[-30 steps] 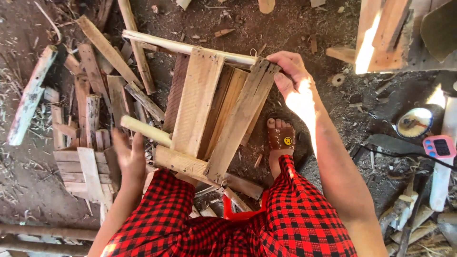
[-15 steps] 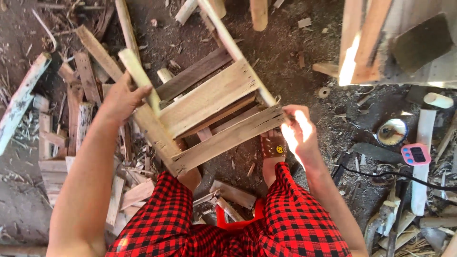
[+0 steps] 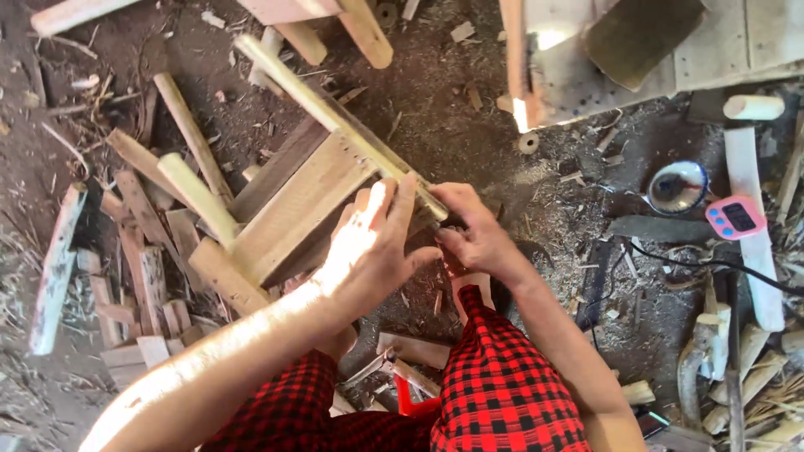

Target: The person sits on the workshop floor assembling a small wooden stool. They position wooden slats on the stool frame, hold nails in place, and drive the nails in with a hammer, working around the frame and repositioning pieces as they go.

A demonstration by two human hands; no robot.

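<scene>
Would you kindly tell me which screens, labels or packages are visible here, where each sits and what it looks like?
Small digital timer: on the ground at the right, atop a pale wooden slat; rounded pink case with a dark rectangular screen.
No packages, labels or signs show anywhere else; around the hands there is only a wooden frame and scrap wood.

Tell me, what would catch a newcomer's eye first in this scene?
Probably the two hands meeting mid-picture: the left hand lies sunlit over a rough wooden stool frame, while the right hand grips its edge. Below them are bright red-and-black checked trousers. At the right edge, a small pink timer lies among wood scraps on the dirt ground.
</scene>
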